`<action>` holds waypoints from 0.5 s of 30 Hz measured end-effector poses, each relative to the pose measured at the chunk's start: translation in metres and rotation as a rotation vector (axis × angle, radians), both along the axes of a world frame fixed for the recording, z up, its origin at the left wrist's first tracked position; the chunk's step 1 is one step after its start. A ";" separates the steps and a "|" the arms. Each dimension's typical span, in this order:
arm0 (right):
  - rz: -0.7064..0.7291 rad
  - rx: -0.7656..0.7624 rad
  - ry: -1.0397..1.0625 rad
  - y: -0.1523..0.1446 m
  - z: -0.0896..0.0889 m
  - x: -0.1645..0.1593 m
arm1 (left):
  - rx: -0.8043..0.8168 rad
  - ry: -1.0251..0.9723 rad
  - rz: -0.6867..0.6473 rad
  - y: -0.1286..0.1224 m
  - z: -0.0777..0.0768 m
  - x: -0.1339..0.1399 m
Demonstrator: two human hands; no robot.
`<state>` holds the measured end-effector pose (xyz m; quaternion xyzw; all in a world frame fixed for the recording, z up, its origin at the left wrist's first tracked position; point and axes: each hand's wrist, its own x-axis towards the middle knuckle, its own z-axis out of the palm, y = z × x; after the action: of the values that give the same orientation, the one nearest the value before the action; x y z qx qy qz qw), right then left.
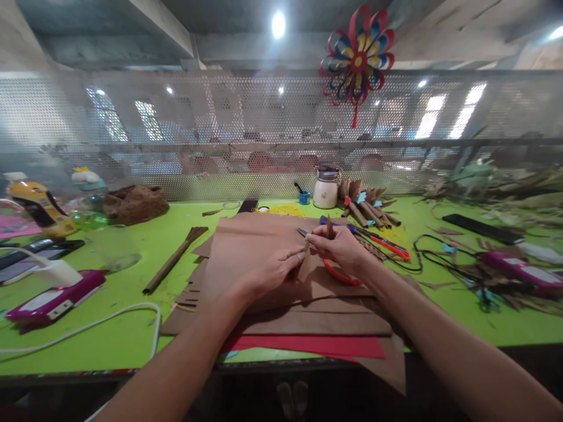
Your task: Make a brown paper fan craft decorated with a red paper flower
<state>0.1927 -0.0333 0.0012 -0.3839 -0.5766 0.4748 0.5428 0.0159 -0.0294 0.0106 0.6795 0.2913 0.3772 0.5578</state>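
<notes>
Over a stack of brown paper sheets (250,246), both hands meet at a small brown paper piece (305,265). The right hand (338,245) is closed, pinching the upper part of that piece between thumb and fingers. My left hand (277,274) reaches in from the left, its fingers together and pressed on the lower part of the piece. Scissors (341,274) with red handles lie under my right hand; their blade tips poke out to its left. Red paper (308,346) shows below the stack at the table's front edge.
Left of the stack lies a rolled brown paper tube (173,264), with a purple power strip (55,299) and white cable further left. Behind are a white jar (325,189), bundled paper tubes (369,208) and red-handled pliers (389,246). Another purple strip (521,271) sits right.
</notes>
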 end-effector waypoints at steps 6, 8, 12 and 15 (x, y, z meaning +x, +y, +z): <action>-0.063 0.022 0.048 0.003 -0.003 0.001 | -0.110 0.131 -0.175 0.003 -0.008 0.004; -0.113 0.036 0.055 0.005 -0.004 0.002 | -0.109 0.138 -0.149 0.004 -0.011 0.007; -0.208 0.088 0.028 0.008 -0.007 0.001 | -0.012 0.211 -0.113 0.007 -0.016 0.010; -0.269 0.148 -0.034 0.009 -0.010 -0.002 | 0.111 0.284 -0.083 0.009 -0.018 0.009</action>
<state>0.1905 -0.0245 -0.0088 -0.4245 -0.5626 0.3475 0.6185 0.0249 -0.0202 -0.0075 0.7673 0.3177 0.2696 0.4875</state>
